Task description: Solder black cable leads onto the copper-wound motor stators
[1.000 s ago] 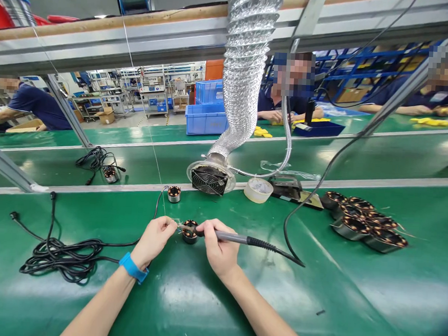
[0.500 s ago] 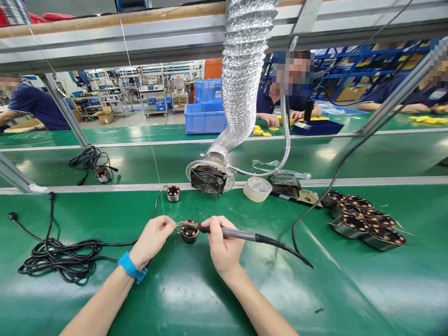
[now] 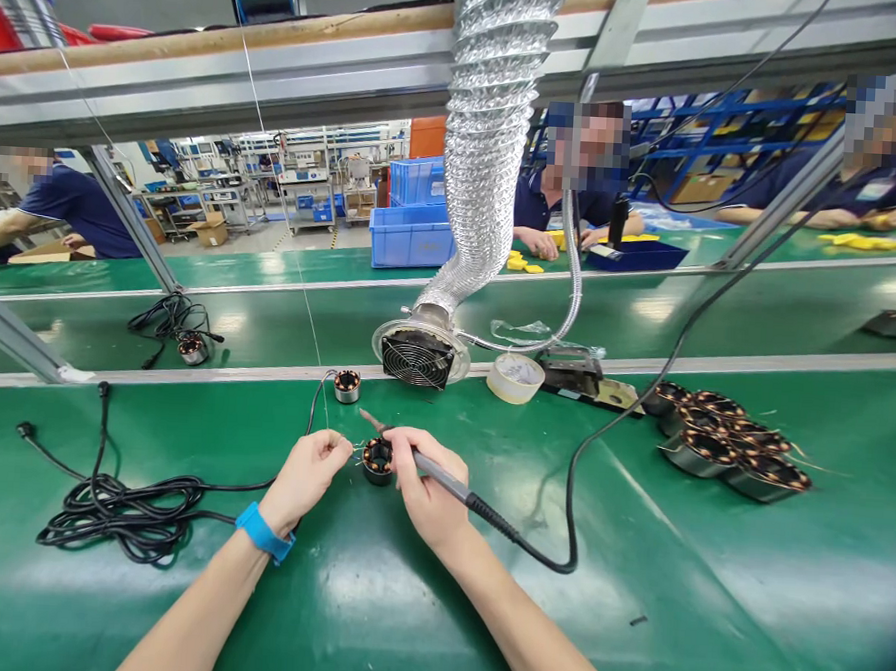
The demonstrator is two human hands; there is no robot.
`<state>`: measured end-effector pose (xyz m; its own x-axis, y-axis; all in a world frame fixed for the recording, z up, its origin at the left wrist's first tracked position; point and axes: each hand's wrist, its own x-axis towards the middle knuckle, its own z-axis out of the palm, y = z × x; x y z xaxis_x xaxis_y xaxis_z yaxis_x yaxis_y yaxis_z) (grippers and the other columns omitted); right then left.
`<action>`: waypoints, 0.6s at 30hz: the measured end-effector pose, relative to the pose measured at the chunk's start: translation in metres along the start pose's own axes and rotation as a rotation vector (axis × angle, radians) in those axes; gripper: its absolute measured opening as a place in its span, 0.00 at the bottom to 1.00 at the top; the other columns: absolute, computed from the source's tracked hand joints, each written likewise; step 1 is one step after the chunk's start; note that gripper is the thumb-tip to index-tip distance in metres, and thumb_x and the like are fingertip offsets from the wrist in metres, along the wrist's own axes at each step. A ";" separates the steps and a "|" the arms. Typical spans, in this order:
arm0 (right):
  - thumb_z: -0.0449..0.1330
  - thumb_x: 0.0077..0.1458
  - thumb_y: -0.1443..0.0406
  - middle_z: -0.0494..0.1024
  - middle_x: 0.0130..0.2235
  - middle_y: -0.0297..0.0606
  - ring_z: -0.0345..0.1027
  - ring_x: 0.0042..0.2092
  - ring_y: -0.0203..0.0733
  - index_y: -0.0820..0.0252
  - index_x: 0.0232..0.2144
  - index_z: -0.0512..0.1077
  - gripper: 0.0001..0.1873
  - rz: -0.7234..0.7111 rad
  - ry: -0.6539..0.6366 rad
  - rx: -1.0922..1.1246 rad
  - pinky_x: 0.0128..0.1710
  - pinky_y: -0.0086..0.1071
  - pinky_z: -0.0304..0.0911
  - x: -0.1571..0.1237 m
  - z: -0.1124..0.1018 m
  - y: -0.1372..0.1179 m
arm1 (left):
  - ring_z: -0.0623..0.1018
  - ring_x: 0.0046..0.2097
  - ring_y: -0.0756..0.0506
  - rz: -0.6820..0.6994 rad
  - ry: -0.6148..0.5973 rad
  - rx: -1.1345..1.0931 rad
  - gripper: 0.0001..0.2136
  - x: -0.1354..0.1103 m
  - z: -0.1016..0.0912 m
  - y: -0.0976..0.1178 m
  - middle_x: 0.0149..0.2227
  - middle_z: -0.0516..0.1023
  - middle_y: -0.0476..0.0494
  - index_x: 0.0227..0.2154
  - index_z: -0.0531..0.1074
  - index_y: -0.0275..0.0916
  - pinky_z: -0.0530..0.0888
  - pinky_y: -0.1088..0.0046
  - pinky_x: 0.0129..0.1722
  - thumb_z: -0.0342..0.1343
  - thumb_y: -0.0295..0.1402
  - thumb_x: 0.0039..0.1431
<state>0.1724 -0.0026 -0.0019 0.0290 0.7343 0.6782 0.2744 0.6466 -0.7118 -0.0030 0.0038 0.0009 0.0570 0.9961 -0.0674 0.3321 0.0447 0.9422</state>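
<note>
Here the small copper-wound stator (image 3: 376, 460) sits on the green counter (image 3: 434, 605) between both hands. The left hand (image 3: 306, 476) pinches a thin wire (image 3: 350, 449) beside it; the right hand (image 3: 426, 497) is closed round a soldering iron (image 3: 442, 481). Likely dense, rigid, with delicate windings: grip its outer rim.

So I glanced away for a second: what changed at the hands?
The right hand swung the soldering iron: its tip lifted off the stator and now points up and away. The left hand still pinches the solder wire beside the stator, which stayed put.
</note>
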 end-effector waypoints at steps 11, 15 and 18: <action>0.54 0.63 0.73 0.71 0.44 0.39 0.71 0.42 0.38 0.51 0.55 0.67 0.21 -0.110 -0.217 0.086 0.45 0.32 0.69 0.001 0.011 0.011 | 0.55 0.23 0.53 0.004 -0.026 -0.044 0.19 -0.002 0.000 0.001 0.21 0.56 0.57 0.28 0.66 0.37 0.52 0.76 0.21 0.55 0.50 0.56; 0.52 0.63 0.75 0.69 0.48 0.41 0.71 0.43 0.38 0.49 0.59 0.64 0.26 -0.153 -0.278 0.061 0.47 0.32 0.70 -0.003 0.020 0.019 | 0.53 0.22 0.54 0.018 -0.065 -0.092 0.20 -0.005 0.000 0.002 0.22 0.56 0.58 0.30 0.67 0.37 0.51 0.76 0.21 0.55 0.52 0.57; 0.50 0.63 0.76 0.69 0.47 0.41 0.70 0.43 0.39 0.50 0.59 0.64 0.25 -0.186 -0.299 0.003 0.46 0.33 0.70 -0.005 0.024 0.023 | 0.53 0.22 0.54 0.031 -0.088 -0.102 0.20 -0.006 -0.001 0.002 0.22 0.55 0.58 0.29 0.65 0.38 0.51 0.76 0.20 0.55 0.52 0.57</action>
<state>0.1555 0.0140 -0.0260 -0.3041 0.6316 0.7131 0.2461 0.7753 -0.5817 -0.0038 -0.0020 0.0040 0.1493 0.9868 -0.0620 0.2313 0.0261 0.9725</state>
